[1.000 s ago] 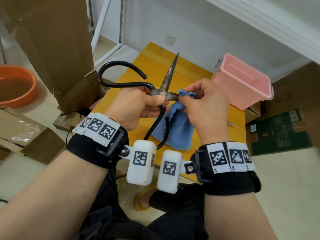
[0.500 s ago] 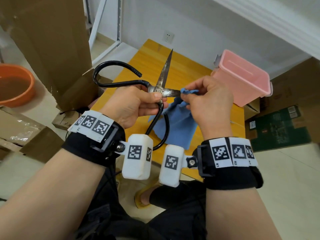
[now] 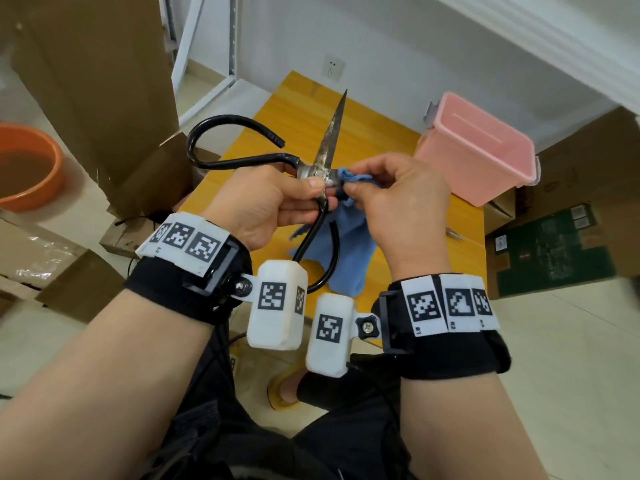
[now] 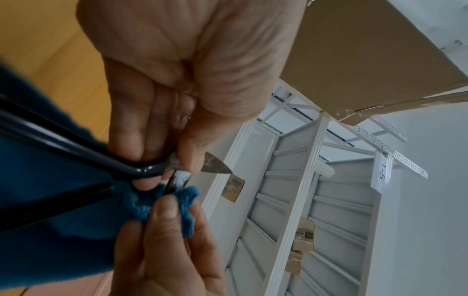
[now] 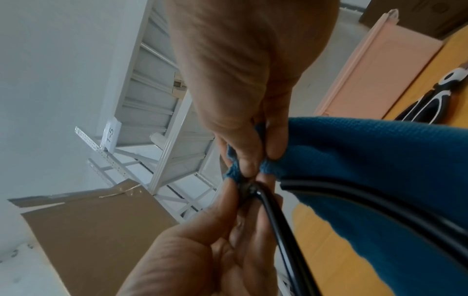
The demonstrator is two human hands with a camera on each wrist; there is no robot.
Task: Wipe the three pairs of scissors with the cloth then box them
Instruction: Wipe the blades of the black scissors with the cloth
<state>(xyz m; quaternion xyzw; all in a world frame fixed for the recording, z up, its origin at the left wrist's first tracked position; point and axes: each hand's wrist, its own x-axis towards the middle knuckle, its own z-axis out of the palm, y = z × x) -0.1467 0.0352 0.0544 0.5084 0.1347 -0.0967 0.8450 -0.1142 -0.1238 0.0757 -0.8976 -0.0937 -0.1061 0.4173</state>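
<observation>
A large pair of scissors (image 3: 328, 147) with black loop handles is held open above the yellow table (image 3: 301, 109). My left hand (image 3: 273, 202) grips it at the pivot, thumb on the rivet. One rusty blade points up and away. My right hand (image 3: 398, 209) pinches the blue cloth (image 3: 346, 251) round the other blade, right against the pivot; that blade is hidden. The rest of the cloth hangs down. The pink box (image 3: 460, 174) stands open at the table's right back. A second pair of scissors (image 5: 450, 86) with black and white handles lies on the table beside it.
An orange basin (image 3: 27, 168) sits on the floor at the left. Tall cardboard boxes (image 3: 97, 81) stand left of the table, and more cartons (image 3: 571, 161) stand at the right. A white metal rack (image 4: 291, 200) rises behind. A metal tip (image 3: 453, 234) shows past my right hand.
My right hand has slid the cloth along the blade towards the pivot, covering the bare stretch of blade seen earlier. The left hand keeps its grip, and the scissors have shifted slightly.
</observation>
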